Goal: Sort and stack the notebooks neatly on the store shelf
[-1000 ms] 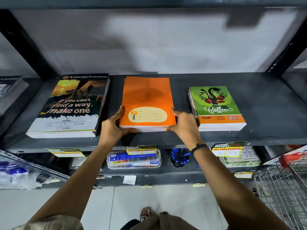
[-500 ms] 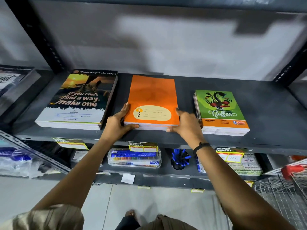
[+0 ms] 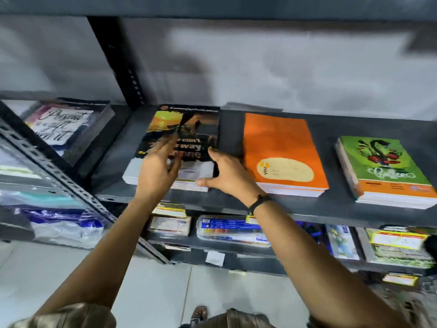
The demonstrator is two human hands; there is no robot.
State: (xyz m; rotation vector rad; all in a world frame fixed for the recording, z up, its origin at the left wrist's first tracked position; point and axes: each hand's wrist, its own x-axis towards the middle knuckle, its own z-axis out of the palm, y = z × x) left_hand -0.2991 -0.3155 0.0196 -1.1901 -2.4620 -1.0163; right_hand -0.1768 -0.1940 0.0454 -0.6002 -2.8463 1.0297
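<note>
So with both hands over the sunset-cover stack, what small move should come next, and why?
Probably close both hands on that sunset-cover notebook stack and square it. The left hand hovers open over its cover, the right hand is at its right front corner, and neither grips it. The orange notebook stack beside it looks even.

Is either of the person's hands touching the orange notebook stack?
No. Both the left hand and right hand are at the sunset-cover stack, clear of the orange notebook stack.
</note>
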